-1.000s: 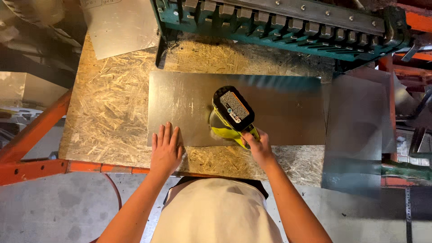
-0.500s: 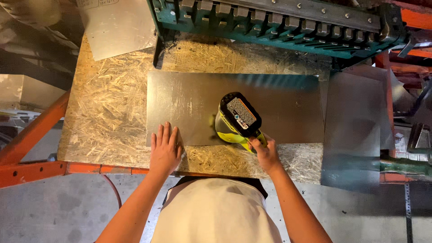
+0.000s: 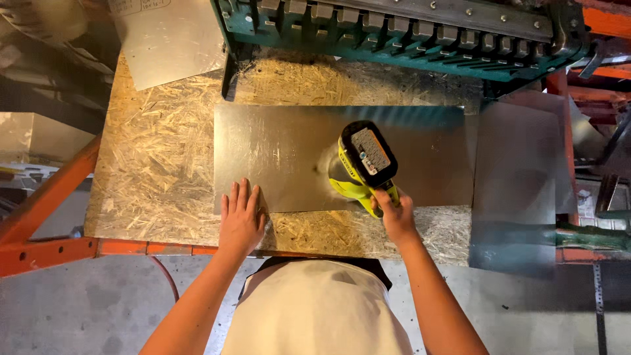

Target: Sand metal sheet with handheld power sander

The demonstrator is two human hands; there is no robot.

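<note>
A rectangular sheet of grey metal (image 3: pixel 276 154) lies flat on a chipboard bench top (image 3: pixel 158 164). My left hand (image 3: pixel 241 220) presses flat, fingers spread, on the sheet's near left edge. My right hand (image 3: pixel 394 217) grips the handle of a yellow-green cordless sander (image 3: pixel 361 167) with a black battery pack on top. The sander's pad rests on the sheet, right of its middle, near the front edge.
A teal metal bending machine (image 3: pixel 407 33) with a row of grey blocks spans the back of the bench. Other metal sheets lie at the back left (image 3: pixel 174 39) and at the right (image 3: pixel 516 177). Orange steel frame bars (image 3: pixel 46 204) run along the left and front.
The sander has slid to the right along the metal sheet with my right hand. My left hand has stayed pressed on the sheet's near edge.
</note>
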